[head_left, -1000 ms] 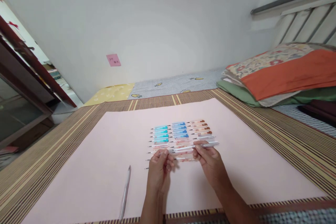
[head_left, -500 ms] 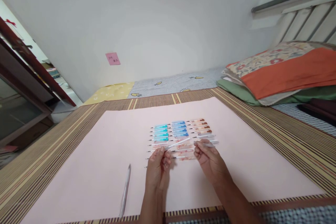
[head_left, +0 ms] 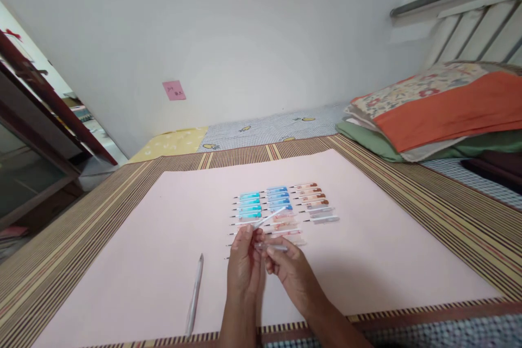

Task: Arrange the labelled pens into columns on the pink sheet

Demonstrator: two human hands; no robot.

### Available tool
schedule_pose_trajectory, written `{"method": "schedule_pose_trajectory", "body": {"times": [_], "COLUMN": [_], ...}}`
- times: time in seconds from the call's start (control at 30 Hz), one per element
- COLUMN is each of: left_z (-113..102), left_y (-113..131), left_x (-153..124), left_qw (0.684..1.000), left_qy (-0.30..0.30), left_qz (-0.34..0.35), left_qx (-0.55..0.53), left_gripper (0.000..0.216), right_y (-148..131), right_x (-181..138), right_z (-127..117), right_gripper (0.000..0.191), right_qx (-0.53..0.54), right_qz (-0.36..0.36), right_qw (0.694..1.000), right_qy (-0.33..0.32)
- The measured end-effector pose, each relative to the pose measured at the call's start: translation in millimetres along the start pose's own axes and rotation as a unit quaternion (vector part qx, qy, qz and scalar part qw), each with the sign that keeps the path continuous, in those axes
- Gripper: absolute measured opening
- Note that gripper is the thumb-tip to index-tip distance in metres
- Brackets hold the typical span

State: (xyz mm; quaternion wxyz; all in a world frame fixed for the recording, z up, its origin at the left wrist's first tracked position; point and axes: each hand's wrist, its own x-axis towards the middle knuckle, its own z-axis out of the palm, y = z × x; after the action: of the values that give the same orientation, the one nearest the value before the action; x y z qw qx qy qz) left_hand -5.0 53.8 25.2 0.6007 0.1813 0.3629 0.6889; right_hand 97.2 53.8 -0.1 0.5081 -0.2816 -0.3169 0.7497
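Observation:
My left hand (head_left: 243, 263) pinches one end of a thin white pen refill (head_left: 269, 217) that slants up to the right over the rows of pens. My right hand (head_left: 290, 271) is closed on a short clear pen part (head_left: 274, 247) right beside the left fingers. Behind both hands, several blue, pink and brown pens (head_left: 281, 207) lie in neat rows on a pink sheet (head_left: 367, 239). A clear pen barrel (head_left: 326, 219) rests at the right end of the rows.
A single white pen (head_left: 194, 296) lies on the pink sheet to the left of my left wrist. The sheet covers a striped mat (head_left: 460, 212). Folded orange and green bedding (head_left: 440, 114) is stacked at the right. A dark cabinet (head_left: 28, 136) stands at the left.
My right hand let go of the long clear barrel, left it by the rows, and moved left to meet my left hand. The white refill stayed in my left hand, tilted up.

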Motion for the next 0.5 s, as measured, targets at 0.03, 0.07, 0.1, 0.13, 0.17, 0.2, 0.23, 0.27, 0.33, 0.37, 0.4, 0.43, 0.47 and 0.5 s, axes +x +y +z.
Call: {"method": "schedule_pose_trajectory", "body": {"times": [0.03, 0.07, 0.1, 0.13, 0.17, 0.2, 0.23, 0.27, 0.33, 0.37, 0.4, 0.43, 0.47, 0.5], "left_z": [0, 1, 2, 3, 4, 5, 6, 7, 8, 8, 8, 8, 7, 7], "left_y": [0, 0, 0, 0, 0, 0, 0, 1, 2, 2, 3, 4, 4, 4], "left_x": [-1, -1, -2, -3, -4, -4, -5, -5, -6, -6, -6, -6, -5, -5], "left_qw": [1.000, 1.000, 1.000, 1.000, 1.000, 0.999, 0.999, 0.998, 0.998, 0.998, 0.998, 0.998, 0.998, 0.998], "left_qy": [0.001, 0.006, 0.012, 0.019, 0.025, 0.028, 0.028, 0.026, 0.020, 0.016, 0.013, 0.011, 0.008, 0.004], "left_qz": [-0.011, -0.017, -0.016, -0.009, -0.001, 0.008, 0.014, 0.017, 0.009, 0.003, -0.001, -0.004, -0.006, -0.009], "left_qx": [0.000, -0.001, -0.004, -0.009, -0.015, -0.025, -0.036, -0.046, -0.059, -0.063, -0.064, -0.065, -0.065, -0.062], "left_gripper": [0.037, 0.038, 0.038, 0.038, 0.038, 0.039, 0.041, 0.043, 0.045, 0.045, 0.045, 0.044, 0.043, 0.043], "right_y": [4, 7, 9, 10, 10, 9, 7, 4, -3, -7, -11, -17, -23, -29], "right_x": [0, -1, -2, -3, -5, -7, -9, -12, -18, -20, -21, -21, -19, -17], "right_z": [2, 5, 7, 9, 11, 13, 15, 16, 16, 15, 12, 9, 4, 0], "right_gripper": [0.029, 0.028, 0.028, 0.026, 0.023, 0.019, 0.015, 0.011, 0.007, 0.007, 0.007, 0.009, 0.010, 0.013], "right_qx": [-0.024, -0.051, -0.084, -0.121, -0.162, -0.205, -0.247, -0.285, -0.346, -0.366, -0.379, -0.383, -0.377, -0.359], "right_qz": [-0.003, -0.011, -0.025, -0.043, -0.064, -0.088, -0.112, -0.133, -0.166, -0.178, -0.187, -0.192, -0.195, -0.194], "right_qw": [1.000, 0.999, 0.996, 0.992, 0.985, 0.975, 0.962, 0.949, 0.923, 0.913, 0.905, 0.902, 0.905, 0.913], "right_qy": [0.003, 0.005, 0.007, 0.010, 0.014, 0.020, 0.024, 0.021, -0.010, -0.029, -0.042, -0.044, -0.032, -0.006]}}
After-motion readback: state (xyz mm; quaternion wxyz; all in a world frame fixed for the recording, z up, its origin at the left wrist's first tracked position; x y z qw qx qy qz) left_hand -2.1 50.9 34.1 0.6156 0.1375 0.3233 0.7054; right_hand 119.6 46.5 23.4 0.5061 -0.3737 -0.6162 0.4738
